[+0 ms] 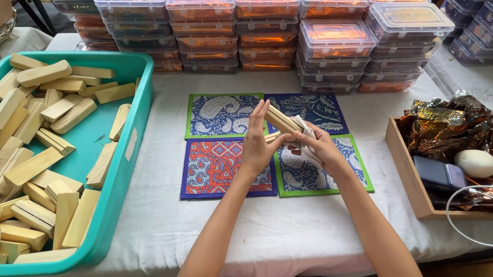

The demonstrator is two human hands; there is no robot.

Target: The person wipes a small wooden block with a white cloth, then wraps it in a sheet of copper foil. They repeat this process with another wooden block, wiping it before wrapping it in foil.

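Note:
Both my hands meet over the middle of the white-clothed table. My left hand point(257, 146) grips a pale wooden block point(280, 119), slotted along its length and tilted up. My right hand point(319, 146) presses a white cloth point(302, 125) against the block's lower end. Beneath them lie patterned square coasters: a blue one with a green border point(221, 115), a dark blue leaf one point(319, 109), a red and blue one point(212, 166), and a green-bordered one point(310, 178) partly hidden by my hands.
A teal tray point(127, 155) at the left holds several similar wooden blocks. Stacks of clear lidded boxes point(268, 19) with orange contents line the back. A wooden tray point(408, 180) at the right holds crumpled foil wrappers, a dark phone, a white oval object and a white cable.

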